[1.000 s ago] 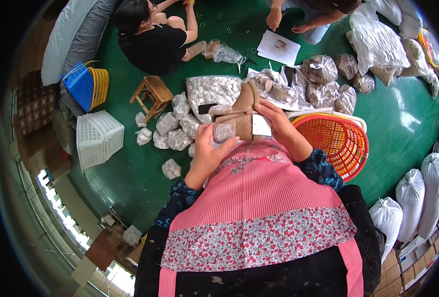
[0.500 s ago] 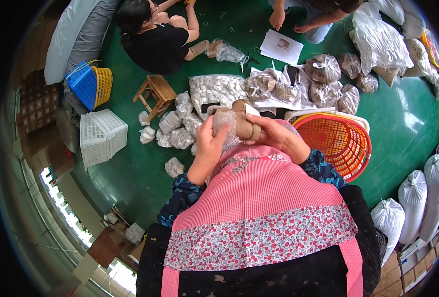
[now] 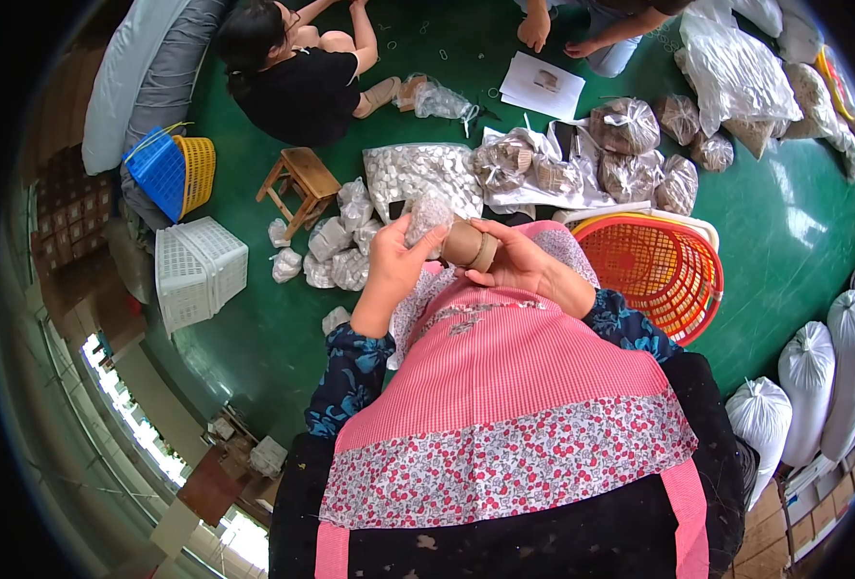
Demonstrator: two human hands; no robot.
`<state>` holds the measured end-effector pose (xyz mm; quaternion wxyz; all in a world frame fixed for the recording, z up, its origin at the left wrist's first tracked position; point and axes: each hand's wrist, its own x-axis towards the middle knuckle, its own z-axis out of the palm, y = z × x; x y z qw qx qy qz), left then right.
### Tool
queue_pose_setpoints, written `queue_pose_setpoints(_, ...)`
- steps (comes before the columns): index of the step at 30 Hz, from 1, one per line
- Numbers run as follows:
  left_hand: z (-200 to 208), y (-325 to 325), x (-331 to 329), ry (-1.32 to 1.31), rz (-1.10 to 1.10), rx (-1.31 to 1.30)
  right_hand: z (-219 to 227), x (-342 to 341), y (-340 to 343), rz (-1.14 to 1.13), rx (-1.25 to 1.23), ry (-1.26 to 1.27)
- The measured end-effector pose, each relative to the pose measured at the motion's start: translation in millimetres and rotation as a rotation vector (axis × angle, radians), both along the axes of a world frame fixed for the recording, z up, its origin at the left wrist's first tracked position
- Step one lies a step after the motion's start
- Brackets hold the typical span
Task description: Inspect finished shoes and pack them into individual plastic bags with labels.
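Over my lap, my left hand closes on a wad of crinkled clear plastic, maybe bubble wrap, pinched by thumb and fingers. My right hand grips a brown tube-shaped thing with a raised band near its right end. The wad and the left end of the brown thing meet between my hands. Fingers hide part of the brown thing, so its exact kind is unclear. Just beyond them lies a large clear bag of white pieces. A pink checked apron covers my lap.
An orange-red basket stands at my right. Small filled bags, a wooden stool and white crates are on the left. Bags of brown pieces lie ahead. Two people work on the green floor beyond.
The plastic wad has moved up and left, bunched at my left fingertips. The brown thing has turned, and the rounded and white parts above it no longer show. The whole view has shifted slightly.
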<state>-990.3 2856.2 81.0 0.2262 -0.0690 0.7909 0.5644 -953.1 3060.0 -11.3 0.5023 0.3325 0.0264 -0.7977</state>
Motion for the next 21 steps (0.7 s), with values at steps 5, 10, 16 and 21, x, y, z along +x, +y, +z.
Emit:
queue_pose_setpoints(5,-1,1,-2,-0.108,0.045,0.074,-7,3,-1,-0.014,-0.078,-0.085)
queue_pose_setpoints(10,-7,-2,-2,-0.204,0.098,0.194,-6,1,-2,-0.004,-0.034,-0.083)
queue_pose_setpoints(16,-10,-4,2,0.003,-0.129,-0.203,12,-3,1,0.041,0.222,0.044)
queue_pose_setpoints(21,-19,-7,7,-0.155,0.071,0.036,11,-1,-2,0.060,0.256,0.058)
